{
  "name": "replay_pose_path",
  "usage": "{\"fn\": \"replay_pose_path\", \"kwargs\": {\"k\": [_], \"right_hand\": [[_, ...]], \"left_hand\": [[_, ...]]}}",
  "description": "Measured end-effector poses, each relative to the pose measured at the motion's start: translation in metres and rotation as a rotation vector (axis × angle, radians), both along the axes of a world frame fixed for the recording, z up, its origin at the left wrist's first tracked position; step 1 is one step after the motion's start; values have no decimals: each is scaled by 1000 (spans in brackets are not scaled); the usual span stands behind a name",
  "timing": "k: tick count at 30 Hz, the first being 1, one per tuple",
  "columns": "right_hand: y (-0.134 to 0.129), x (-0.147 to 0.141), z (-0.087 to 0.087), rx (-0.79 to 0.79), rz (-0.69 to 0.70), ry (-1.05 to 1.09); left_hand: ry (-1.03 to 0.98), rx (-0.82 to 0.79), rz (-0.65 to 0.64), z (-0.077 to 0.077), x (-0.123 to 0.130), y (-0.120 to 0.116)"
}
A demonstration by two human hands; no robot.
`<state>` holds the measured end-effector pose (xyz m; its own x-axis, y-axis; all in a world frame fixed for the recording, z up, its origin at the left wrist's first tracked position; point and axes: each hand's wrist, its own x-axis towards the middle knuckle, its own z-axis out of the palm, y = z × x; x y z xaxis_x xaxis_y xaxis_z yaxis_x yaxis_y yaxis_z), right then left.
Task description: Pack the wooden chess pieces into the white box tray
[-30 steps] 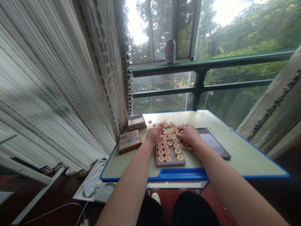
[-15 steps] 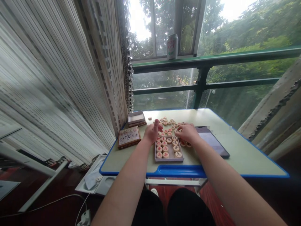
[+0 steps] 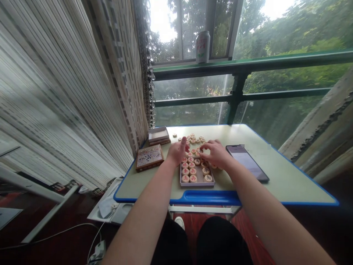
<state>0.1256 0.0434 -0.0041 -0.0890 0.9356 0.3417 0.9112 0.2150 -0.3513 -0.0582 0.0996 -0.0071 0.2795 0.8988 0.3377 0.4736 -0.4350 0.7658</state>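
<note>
Xiangqi pieces [image 3: 193, 178] lie in the shallow box [image 3: 200, 174] and on the surface [image 3: 289, 184] beyond. Our left hand [image 3: 177, 152] spreads, thumb up; whether our right hand [image 3: 216, 154] pinches one, we cannot tell. We should set each flat.

Your right hand [image 3: 216, 152] hides the far right corner of the box [image 3: 197, 185] and some pieces near it. Whether its thumb and finger pinch a piece, I cannot tell, because this spot is too small. Your left hand [image 3: 176, 152] shows its thumb clearly, but the other fingers are partly behind it. On the far pieces [image 3: 193, 140] the characters are too tiny for reading. The writing on the can [image 3: 202, 48] is blurred, and the phone [image 3: 246, 162] has a screen which one cannot read. Your forearms [image 3: 147, 208] and the left curtain [image 3: 63, 92] are cut by the picture's edges.
</note>
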Motion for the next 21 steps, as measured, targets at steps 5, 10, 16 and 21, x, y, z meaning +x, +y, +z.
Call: {"fn": "replay_pose_path", "kwargs": {"k": [5, 10, 16, 21], "right_hand": [[-7, -9, 3, -14, 178, -20], [-7, -11, 3, -38, 209, -61], [-8, -13, 6, 25, 182, -24], [-8, -10, 7, 159, 81, 53]], "left_hand": [[11, 71, 9, 3, 0, -2], [15, 106, 15, 6, 0, -5], [-2, 131, -12, 10, 0, -8], [37, 32, -184, 16, 1, -12]]}}
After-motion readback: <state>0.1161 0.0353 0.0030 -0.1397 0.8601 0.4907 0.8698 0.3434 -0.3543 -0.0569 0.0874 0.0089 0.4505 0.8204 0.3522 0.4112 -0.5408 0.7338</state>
